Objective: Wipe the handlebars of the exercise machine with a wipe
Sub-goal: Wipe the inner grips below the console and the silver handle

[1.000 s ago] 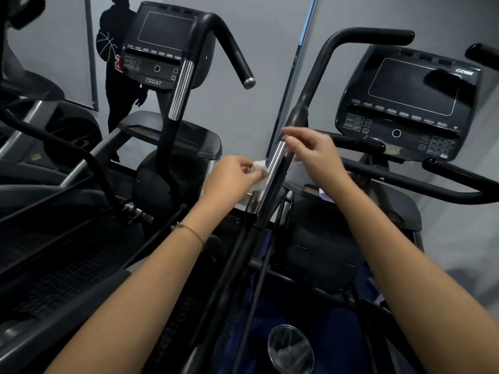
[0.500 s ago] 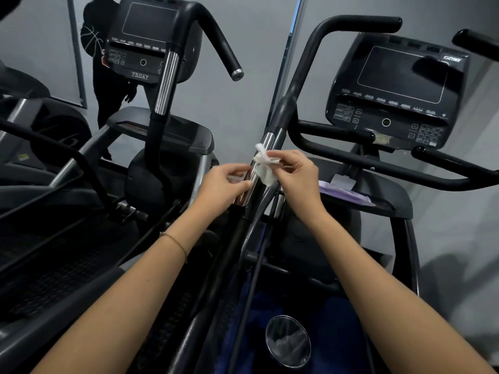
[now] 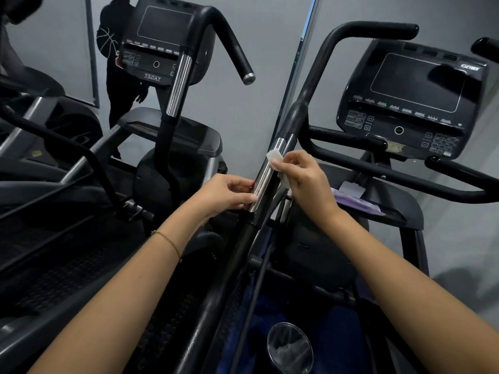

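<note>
A black handlebar (image 3: 310, 85) of the exercise machine rises through the middle of the view, with a shiny metal sleeve (image 3: 266, 179) on its lower part. My right hand (image 3: 305, 182) pinches a crumpled white wipe (image 3: 275, 157) against the right side of that sleeve near its top. My left hand (image 3: 226, 193) touches the sleeve's lower left side with thumb and fingertips and holds nothing else. Part of the wipe is hidden behind my right fingers.
The machine's console (image 3: 413, 98) and lower black bars (image 3: 445, 182) sit to the right, above a tray with a purple packet (image 3: 356, 201). A second machine (image 3: 167, 44) stands to the left. A person in black (image 3: 118, 71) stands at the back. A round cup holder (image 3: 290, 346) lies below.
The wipe passed from my left hand to my right hand. My right hand came down the bar onto the metal sleeve, and my left hand moved lower on the sleeve.
</note>
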A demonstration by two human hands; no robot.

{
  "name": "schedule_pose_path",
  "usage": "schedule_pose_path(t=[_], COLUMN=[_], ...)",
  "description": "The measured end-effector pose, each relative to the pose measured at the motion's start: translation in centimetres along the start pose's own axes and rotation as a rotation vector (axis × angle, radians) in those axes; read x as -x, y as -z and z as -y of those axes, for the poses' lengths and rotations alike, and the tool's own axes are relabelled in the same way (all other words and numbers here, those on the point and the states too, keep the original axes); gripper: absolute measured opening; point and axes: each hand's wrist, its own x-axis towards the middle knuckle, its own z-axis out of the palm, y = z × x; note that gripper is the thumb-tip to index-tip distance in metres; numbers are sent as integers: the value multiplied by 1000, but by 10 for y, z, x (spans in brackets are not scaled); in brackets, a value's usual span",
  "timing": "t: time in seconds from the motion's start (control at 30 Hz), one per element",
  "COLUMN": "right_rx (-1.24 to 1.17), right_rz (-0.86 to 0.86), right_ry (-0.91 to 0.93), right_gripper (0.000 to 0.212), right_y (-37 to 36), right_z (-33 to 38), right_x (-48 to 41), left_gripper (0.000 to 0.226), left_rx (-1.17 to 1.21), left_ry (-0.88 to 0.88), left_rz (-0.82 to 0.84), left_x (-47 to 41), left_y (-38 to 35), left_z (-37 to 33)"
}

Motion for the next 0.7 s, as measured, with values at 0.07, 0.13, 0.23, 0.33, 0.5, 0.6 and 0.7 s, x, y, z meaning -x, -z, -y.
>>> schedule_pose_path(t=[0.07,0.13,0.23,0.33,0.5,0.6,0.7], right_rx=[4,-41,-85,-109,-38,-66,-68], right_rz=[-6,69,149,73,70,234,392], right_ry=[21,58,177,95,92,293,367], right_gripper=[30,33,28,25,27,28,25], right_y=[-4,-5,-3,-3,1,4,13], right_z=[6,20,20,-2,-1,20,20], right_x=[9,29,44,13,3,37,19], left_gripper=[41,40,41,41,49,60,75], left_rx=[0,-2,-10,36,-48,-100,-176], left_ry=[-7,-28,-52,-71,-78,-59,-40], left_rz=[-5,1,-1,-25,-93,-121,-137], left_x=[0,0,1,5,16,14,12], left_y=[0,0,0,-3,-11,-12,-13], left_z=[2,5,6,8,17,25,25])
